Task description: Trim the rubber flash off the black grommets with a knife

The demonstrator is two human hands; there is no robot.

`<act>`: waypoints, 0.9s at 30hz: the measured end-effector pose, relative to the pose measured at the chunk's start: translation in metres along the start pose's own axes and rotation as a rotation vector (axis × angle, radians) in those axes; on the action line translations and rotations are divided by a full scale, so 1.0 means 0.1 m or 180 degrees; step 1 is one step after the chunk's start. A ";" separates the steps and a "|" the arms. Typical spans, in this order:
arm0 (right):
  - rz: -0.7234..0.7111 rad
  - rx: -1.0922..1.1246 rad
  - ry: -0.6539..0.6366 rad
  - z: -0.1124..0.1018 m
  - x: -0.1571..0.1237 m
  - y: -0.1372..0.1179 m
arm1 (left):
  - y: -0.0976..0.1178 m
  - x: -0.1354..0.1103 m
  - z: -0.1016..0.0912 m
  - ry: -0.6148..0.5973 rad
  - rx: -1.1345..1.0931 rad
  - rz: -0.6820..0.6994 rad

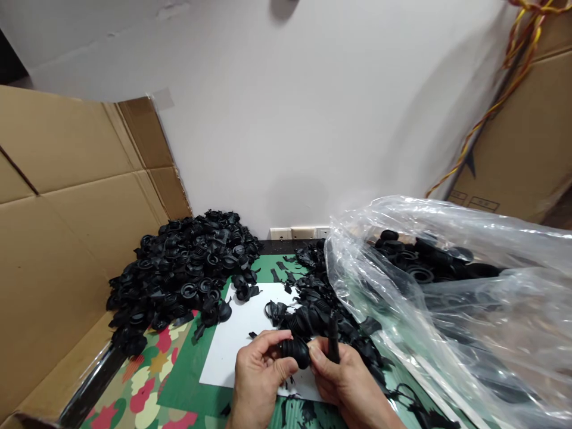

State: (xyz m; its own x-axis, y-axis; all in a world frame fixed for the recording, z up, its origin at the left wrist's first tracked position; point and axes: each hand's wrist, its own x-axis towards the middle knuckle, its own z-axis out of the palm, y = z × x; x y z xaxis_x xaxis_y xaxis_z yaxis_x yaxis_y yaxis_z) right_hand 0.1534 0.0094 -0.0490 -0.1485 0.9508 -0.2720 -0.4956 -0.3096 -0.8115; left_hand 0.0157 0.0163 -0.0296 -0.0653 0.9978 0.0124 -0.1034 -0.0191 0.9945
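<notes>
My left hand [257, 374] and my right hand [346, 381] meet low in the middle of the view, both closed round one small black ribbed rubber part [296, 351]. My right hand also grips a thin dark tool [333, 344] that stands up between its fingers. Under the hands lies a white sheet [243, 339] on a green mat [183, 381]. A small heap of black rubber scraps [313, 298] lies just beyond my fingers.
A big pile of black rubber parts [183, 268] fills the left rear corner against a cardboard wall [67, 208]. A clear plastic bag [447, 310] holding more black parts [415, 256] lies at the right. A camouflage-patterned cloth [138, 387] covers the table's left front.
</notes>
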 end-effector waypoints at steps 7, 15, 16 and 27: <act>0.0083 0.0053 -0.0031 0.03 -0.02 -0.02 | -0.02 -0.01 -0.01 -0.0040 -0.0059 0.0139; 0.0188 0.0071 -0.0040 0.04 -0.02 -0.03 | -0.15 -0.01 -0.04 -0.0058 -0.0129 0.0181; 0.0189 0.0085 -0.0050 0.04 -0.02 -0.03 | -0.16 -0.01 -0.05 -0.0047 -0.0131 0.0180; 0.0252 0.0140 -0.0047 0.02 0.00 0.00 | -0.18 -0.01 -0.04 0.0022 -0.0123 0.0164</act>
State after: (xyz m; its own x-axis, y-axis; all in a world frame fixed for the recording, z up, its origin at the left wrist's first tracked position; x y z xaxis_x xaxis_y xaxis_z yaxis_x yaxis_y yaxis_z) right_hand 0.1515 0.0096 -0.0475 -0.2011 0.9235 -0.3266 -0.5188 -0.3832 -0.7642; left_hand 0.0134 0.0153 -0.0475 -0.0784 0.9950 0.0626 -0.1378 -0.0730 0.9878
